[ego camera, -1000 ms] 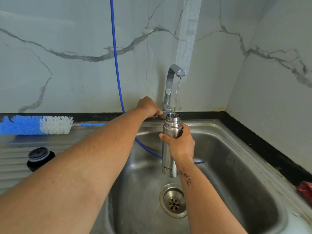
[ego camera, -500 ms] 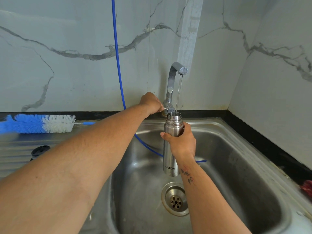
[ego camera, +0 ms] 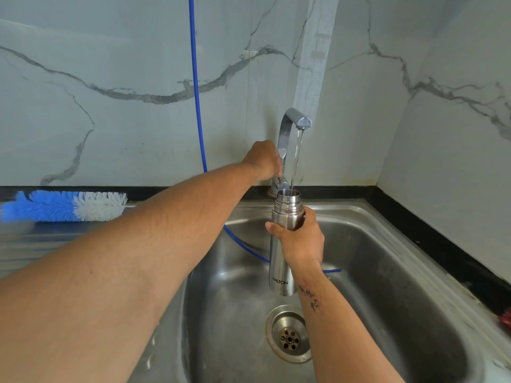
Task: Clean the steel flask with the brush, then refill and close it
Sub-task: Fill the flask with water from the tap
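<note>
Change: since a second ago your left hand [ego camera: 262,161] has risen a little against the tap, the brush has slid left in view, and the black cap beside the drainboard has dropped out of sight behind your left forearm.
Right fingers: your right hand [ego camera: 300,241] wraps the upper body of the tall brushed-steel flask [ego camera: 282,261], thumb across the front just below the threaded neck, the other fingers curled round the far side.
Left fingers: they are closed round the lever at the base of the chrome gooseneck tap [ego camera: 287,131]; how each finger lies is hidden behind the back of your hand, so you likely grip it, but I cannot tell exactly.
Flask: upright, uncapped, held above the basin of the stainless-steel sink [ego camera: 387,244], its open mouth directly under the spout.
Water: a thin stream [ego camera: 296,158] falls from the spout into the flask's mouth.
Drain: the round strainer [ego camera: 289,334] sits below the flask's base, well apart from it.
Brush: the long blue-and-white bristled bottle brush [ego camera: 66,205] lies flat on the drainboard to your left, beyond your left forearm.
Hose: a thin blue hose [ego camera: 197,106] hangs down the marble wall and runs into the basin behind the flask.
</note>
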A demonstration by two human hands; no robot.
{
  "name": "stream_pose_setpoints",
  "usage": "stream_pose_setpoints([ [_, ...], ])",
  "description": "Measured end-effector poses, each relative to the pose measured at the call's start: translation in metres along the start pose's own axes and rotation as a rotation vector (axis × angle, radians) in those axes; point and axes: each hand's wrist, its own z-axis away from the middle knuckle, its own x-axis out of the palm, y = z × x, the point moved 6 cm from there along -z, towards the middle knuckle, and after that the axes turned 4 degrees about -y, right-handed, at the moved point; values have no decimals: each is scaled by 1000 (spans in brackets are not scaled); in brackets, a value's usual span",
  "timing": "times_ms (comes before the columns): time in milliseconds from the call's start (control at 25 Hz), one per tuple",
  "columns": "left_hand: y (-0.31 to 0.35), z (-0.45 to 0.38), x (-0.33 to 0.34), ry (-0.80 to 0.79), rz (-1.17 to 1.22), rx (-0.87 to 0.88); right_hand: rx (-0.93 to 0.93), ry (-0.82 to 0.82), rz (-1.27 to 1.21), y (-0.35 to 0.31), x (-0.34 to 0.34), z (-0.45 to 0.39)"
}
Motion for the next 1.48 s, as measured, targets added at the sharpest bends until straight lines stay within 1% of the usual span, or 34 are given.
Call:
stream_pose_setpoints([
  [280, 24, -6, 10, 8, -95, 75, -29, 10, 7, 5, -1, -5],
  [440, 23, 9, 5, 14, -57, 92, -50, 14, -11, 0, -4, -4],
  [520, 25, 31, -11, 64, 52, 72, -58, 12, -18, -9, -10, -1],
  [640, 30, 85, -47, 185, 403, 36, -103, -22, -96, -28, -17, 5],
  [680, 31, 107, -60, 214, 463, 54, -122, -44, -133, -36, -19, 7],
  [720, 30, 129, -72, 241, 470, 85, -141, -73, -170, -43, -22, 9],
  [800, 14, 172, -90, 282, 402, 112, -169, -147, -231, -63, -22, 17],
  [840, 2, 191, -92, 265, 378, 86, -178, -192, -249, -72, -21, 21],
  [960, -26, 235, -76, 98, 374, -44, -227, -384, -292, -101, -13, 40],
  [1040, -27, 253, -64, 8, 355, -50, -265, -491, -315, -116, -6, 57],
  [1080, -27, 259, -61, 0, 347, -44, -279, -527, -331, -121, -2, 64],
  [1200, -30, 270, -62, 84, 320, -56, -321, -587, -386, -133, 7, 77],
  [1360, -30, 285, -76, 250, 362, -42, -377, -650, -408, -146, 14, 89],
  [1480, -32, 300, -99, 378, 367, -11, -411, -720, -479, -155, 22, 99],
])
